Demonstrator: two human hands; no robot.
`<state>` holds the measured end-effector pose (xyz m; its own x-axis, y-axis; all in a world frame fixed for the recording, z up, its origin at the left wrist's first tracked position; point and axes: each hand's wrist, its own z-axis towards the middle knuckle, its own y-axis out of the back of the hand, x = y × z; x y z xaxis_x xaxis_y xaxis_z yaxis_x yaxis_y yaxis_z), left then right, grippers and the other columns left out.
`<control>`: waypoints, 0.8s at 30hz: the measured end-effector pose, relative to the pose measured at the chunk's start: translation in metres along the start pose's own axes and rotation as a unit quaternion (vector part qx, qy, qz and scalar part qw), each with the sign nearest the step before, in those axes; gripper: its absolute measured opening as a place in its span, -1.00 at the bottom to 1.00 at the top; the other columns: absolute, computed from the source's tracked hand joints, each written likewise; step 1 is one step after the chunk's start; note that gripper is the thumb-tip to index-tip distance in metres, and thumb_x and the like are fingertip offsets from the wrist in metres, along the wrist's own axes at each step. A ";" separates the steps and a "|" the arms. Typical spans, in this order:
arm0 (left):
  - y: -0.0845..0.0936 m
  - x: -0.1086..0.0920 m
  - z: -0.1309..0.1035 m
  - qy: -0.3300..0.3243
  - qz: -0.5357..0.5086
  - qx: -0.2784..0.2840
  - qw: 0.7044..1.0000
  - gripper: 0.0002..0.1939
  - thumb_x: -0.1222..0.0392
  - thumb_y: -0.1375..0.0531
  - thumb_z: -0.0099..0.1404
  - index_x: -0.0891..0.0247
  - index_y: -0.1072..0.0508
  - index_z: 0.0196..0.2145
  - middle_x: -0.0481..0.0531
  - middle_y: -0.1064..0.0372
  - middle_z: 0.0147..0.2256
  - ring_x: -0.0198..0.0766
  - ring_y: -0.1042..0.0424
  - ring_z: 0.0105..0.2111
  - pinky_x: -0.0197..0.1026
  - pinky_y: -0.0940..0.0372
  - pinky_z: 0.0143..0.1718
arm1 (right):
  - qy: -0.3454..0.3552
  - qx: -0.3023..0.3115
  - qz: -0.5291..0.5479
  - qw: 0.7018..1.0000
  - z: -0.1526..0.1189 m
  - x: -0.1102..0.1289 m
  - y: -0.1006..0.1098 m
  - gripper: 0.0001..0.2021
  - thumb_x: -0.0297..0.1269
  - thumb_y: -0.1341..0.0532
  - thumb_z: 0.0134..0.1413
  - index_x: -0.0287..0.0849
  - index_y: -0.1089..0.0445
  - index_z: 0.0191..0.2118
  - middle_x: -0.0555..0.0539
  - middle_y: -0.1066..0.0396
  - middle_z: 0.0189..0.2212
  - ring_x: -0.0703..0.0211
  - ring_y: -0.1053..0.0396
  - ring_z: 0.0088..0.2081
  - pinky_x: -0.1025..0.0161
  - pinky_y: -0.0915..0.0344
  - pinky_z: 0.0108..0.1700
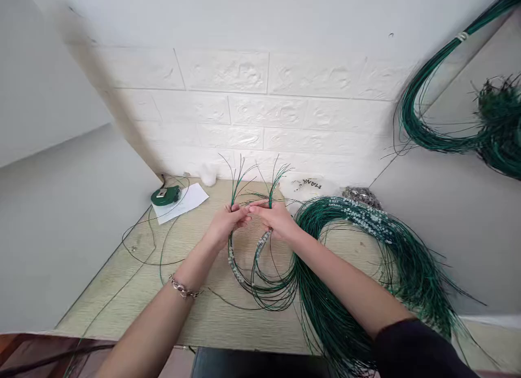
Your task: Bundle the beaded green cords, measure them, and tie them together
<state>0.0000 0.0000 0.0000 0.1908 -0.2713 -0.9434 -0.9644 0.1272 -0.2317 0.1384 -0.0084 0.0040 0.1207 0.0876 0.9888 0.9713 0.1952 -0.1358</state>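
My left hand (232, 220) is closed round a small bunch of thin green and dark wires, whose loose ends (236, 185) fan out above it. My right hand (278, 218) grips a second bunch, its ends (275, 185) spreading upward. The fingertips of both hands meet between the bunches; what they pinch there is too small to make out. Below the hands the wires (280, 294) curve down in loops to the right, with whitish bead-like bits along parts of them. A thick bundle of green wires (321, 291) lies under and beside my right forearm.
A green tape measure (165, 195) and white paper (183, 203) lie at the left of the table (220, 323). Behind my right hand are a marked plastic bag (305, 187) and a bag of small dark pieces (362, 196). Another green wire bundle (439, 142) hangs at upper right.
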 end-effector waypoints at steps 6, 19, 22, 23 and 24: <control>-0.005 0.000 -0.002 0.002 -0.002 0.022 1.000 -0.58 0.18 -0.31 -0.14 0.28 -0.06 -0.58 -0.15 -0.18 -0.69 -0.54 -0.17 -0.69 -0.50 -0.02 -0.69 | 0.026 0.003 -0.069 0.997 0.006 -0.013 0.007 -0.72 -0.11 -0.22 -0.19 -0.22 -0.38 -0.38 0.04 -0.29 -0.59 0.48 -0.02 -0.73 0.44 0.00 -0.74; 0.000 -0.011 -0.003 -0.024 -0.162 0.031 0.986 -0.61 0.36 -0.28 -0.13 0.30 -0.05 -0.59 0.00 -0.32 -0.49 -0.58 -0.14 -0.63 -0.54 0.05 -0.73 | 0.092 -0.186 0.064 0.976 0.013 0.053 0.066 -0.74 -0.24 -0.30 -0.32 -0.22 -0.21 -0.51 0.23 0.07 -0.80 0.52 0.17 -0.78 0.47 0.06 -0.77; 0.001 -0.011 -0.002 -0.022 -0.190 0.031 0.981 -0.63 0.40 -0.28 -0.13 0.31 -0.06 -0.60 0.00 -0.32 -0.49 -0.57 -0.15 -0.63 -0.54 0.05 -0.74 | 0.099 -0.253 -0.009 0.963 0.012 0.065 0.091 -0.79 -0.27 -0.26 -0.25 -0.23 -0.20 -0.53 0.22 0.08 -0.80 0.51 0.15 -0.78 0.46 0.05 -0.77; 0.001 -0.011 -0.002 -0.022 -0.197 0.029 0.980 -0.64 0.41 -0.27 -0.13 0.32 -0.07 -0.60 0.01 -0.32 -0.49 -0.58 -0.15 -0.63 -0.54 0.05 -0.74 | 0.095 -0.272 -0.049 0.956 0.012 0.066 0.098 -0.80 -0.27 -0.25 -0.24 -0.24 -0.21 -0.54 0.20 0.05 -0.79 0.50 0.12 -0.78 0.45 0.04 -0.77; 0.001 -0.011 -0.001 -0.023 -0.204 0.026 0.978 -0.65 0.42 -0.27 -0.13 0.32 -0.08 -0.60 0.01 -0.32 -0.48 -0.58 -0.15 -0.63 -0.55 0.05 -0.74 | 0.084 -0.286 -0.096 0.950 0.011 0.067 0.105 -0.80 -0.27 -0.25 -0.24 -0.25 -0.22 -0.54 0.18 0.01 -0.78 0.49 0.09 -0.78 0.45 0.03 -0.77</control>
<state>-0.0029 0.0017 0.0106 0.5664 -0.2672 -0.7796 -0.7965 0.0653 -0.6011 0.2466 0.0290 0.0553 -0.0853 -0.0633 0.9943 0.9255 -0.3747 0.0555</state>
